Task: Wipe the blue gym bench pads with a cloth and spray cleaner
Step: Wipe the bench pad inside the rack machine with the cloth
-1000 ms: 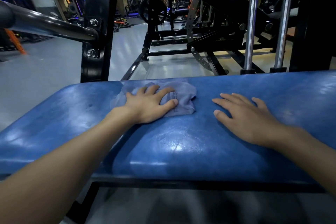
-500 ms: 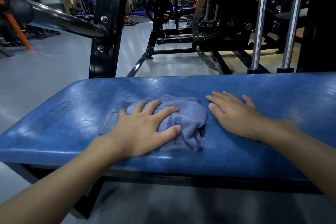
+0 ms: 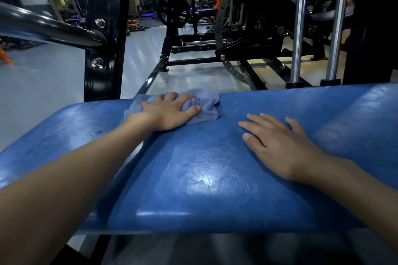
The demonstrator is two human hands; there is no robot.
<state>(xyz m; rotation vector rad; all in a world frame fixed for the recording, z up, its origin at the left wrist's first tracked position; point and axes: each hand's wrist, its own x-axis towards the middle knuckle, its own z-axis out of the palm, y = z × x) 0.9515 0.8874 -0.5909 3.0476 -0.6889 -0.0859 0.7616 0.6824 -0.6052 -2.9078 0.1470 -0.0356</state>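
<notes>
A shiny blue bench pad (image 3: 204, 178) stretches across the view in front of me. A crumpled grey-blue cloth (image 3: 204, 106) lies at the pad's far edge, left of centre. My left hand (image 3: 170, 112) presses flat on the cloth with spread fingers. To the right, my right hand (image 3: 277, 144) rests flat on the bare pad, fingers straight. A few small droplets (image 3: 98, 132) sit on the pad near my left forearm. No spray bottle is in view.
A black steel upright (image 3: 105, 34) with a dark bar (image 3: 49, 28) stands beyond the pad at the left. Two chrome guide rods (image 3: 299, 21) and black machine frames (image 3: 237, 45) stand behind the pad. Grey gym floor (image 3: 43, 84) spreads to the left.
My left hand pulled the cloth toward the near edge, then pushed it back to the far edge. My right hand stayed flat on the pad.
</notes>
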